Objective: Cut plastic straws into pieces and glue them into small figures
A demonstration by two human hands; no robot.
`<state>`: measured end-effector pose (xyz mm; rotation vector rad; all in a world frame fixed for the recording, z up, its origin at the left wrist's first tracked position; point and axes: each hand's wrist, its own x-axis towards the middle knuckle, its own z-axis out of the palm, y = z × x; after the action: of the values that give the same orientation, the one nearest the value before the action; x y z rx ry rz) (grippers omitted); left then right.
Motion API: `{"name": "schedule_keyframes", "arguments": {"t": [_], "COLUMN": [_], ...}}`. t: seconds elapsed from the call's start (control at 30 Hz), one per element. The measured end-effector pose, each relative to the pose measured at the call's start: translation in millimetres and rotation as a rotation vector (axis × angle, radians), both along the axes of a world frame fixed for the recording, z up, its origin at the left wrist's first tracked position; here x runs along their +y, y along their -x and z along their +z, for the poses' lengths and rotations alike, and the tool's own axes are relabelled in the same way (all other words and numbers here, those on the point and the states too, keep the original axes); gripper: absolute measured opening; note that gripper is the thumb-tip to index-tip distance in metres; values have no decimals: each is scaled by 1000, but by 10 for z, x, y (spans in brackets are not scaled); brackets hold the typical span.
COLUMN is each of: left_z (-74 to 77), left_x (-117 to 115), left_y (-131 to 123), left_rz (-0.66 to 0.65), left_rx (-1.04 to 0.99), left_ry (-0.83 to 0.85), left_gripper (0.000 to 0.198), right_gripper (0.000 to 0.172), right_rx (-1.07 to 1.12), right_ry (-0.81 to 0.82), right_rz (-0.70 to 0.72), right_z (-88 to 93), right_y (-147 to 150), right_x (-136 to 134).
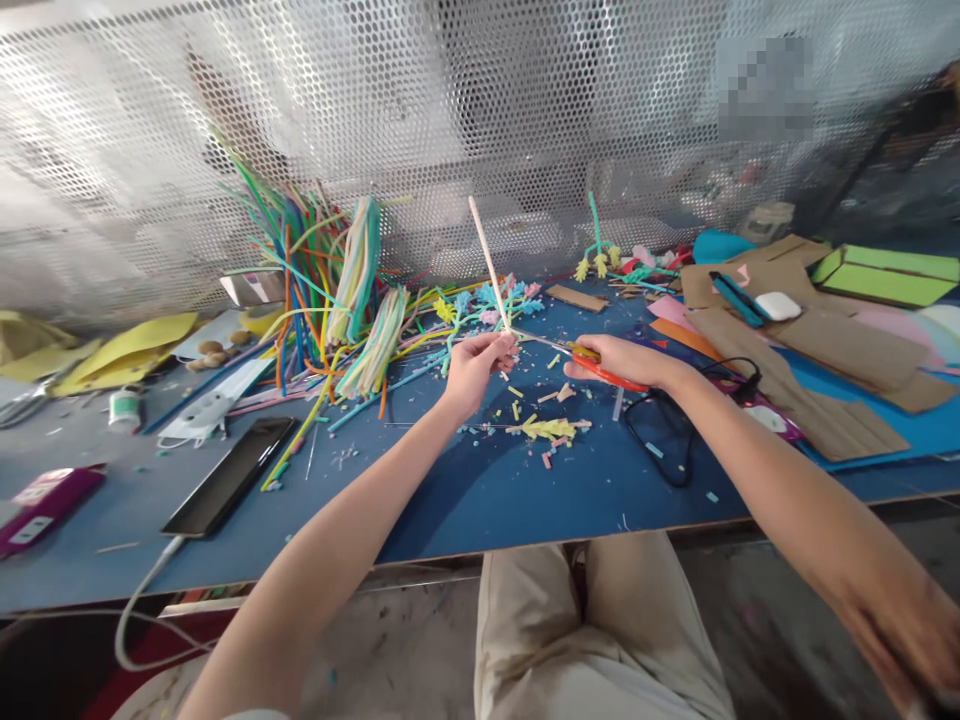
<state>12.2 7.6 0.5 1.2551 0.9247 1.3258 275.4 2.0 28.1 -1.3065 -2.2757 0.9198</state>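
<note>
The left hand (pixel 476 372) pinched the lower end of a pale pink strip (pixel 487 250), tilted above the blue table (pixel 450 515); the right hand (pixel 616 357) clasped orange-handled scissors (pixel 619 379), blades at that end.

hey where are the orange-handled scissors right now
In the head view, the orange-handled scissors are just right of centre, in the right hand, their blades pointing left toward the pale pipe cleaner in the left hand.
</note>
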Motion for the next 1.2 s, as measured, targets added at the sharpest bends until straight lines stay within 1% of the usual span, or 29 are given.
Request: {"name": "schedule_keyframes", "arguments": {"t": [0.2, 0.43, 0.6, 0.7, 0.83, 0.93, 1.07, 1.2], "left_z": [37, 138, 201, 231, 280, 312, 322, 306], "left_x": [-68, -60, -88, -114, -143, -166, -194, -198], "left_y": [-42, 32, 58, 60, 64, 61, 47, 42], "left_rz": [-32, -57, -97, -108, -98, -67, -27, -20], "left_rx": [147, 222, 277, 285, 302, 296, 275, 281], "left_ry": [-60, -120, -100, -100, -122, -138, -170, -186], "left_gripper": [28, 27, 25, 25, 22, 20, 19, 20], "right_gripper": [56, 52, 49, 48, 47, 45, 39, 35], "right_rx": [50, 146, 167, 194, 257, 322, 341, 316], "right_ry": [15, 125, 129, 130, 131, 137, 143, 156], "right_rz": [37, 60, 92, 97, 97, 97, 121, 134], "right_z": [-47, -122, -141, -185, -263, -288, -257, -215], "right_y": [79, 142, 169, 201, 263, 308, 338, 348], "right_x": [-18, -15, -56, -61, -52, -60, -96, -123]}}
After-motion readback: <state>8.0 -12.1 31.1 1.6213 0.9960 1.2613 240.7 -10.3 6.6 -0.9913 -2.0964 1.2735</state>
